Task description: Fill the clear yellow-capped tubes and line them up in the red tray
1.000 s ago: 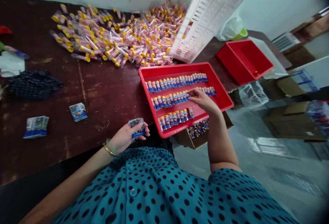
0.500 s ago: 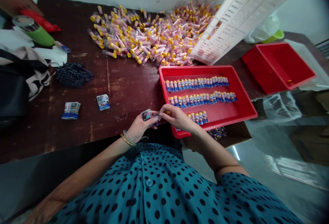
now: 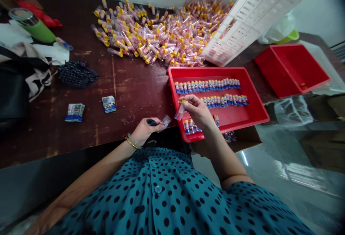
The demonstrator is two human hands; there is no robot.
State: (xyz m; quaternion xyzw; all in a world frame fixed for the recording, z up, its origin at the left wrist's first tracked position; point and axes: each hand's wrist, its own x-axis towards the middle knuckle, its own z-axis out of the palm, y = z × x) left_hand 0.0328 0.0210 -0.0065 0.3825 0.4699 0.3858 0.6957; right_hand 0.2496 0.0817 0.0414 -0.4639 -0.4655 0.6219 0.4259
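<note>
Above the near left edge of the red tray (image 3: pixel 258 112), my right hand (image 3: pixel 198 110) pinches a clear tube (image 3: pixel 180 113) by its yellow cap, the clear end tilted down. My left hand (image 3: pixel 145 130), at the table's front edge, is closed on small printed plastic sleeves; one sleeve (image 3: pixel 166 120) sticks out past the fingertips. Several rows of yellow-capped tubes with blue printed sleeves (image 3: pixel 210 85) line the tray, partly hidden by my right hand. On the table to the left lie a small stack of sleeves (image 3: pixel 109 104) and a thicker stack (image 3: pixel 74 113).
A large heap of yellow-capped clear tubes (image 3: pixel 161 37) spreads along the wall. Beside it leans a white slotted crate (image 3: pixel 237 19). Another red bin (image 3: pixel 280 73) sits at right. A green bottle (image 3: pixel 37 28), dark cloth (image 3: pixel 77 74) and bag (image 3: pixel 13 84) lie left.
My hands, close together before, are now apart. The right one has moved right and up over the tray's edge with the tube, while the left one has stayed near its place.
</note>
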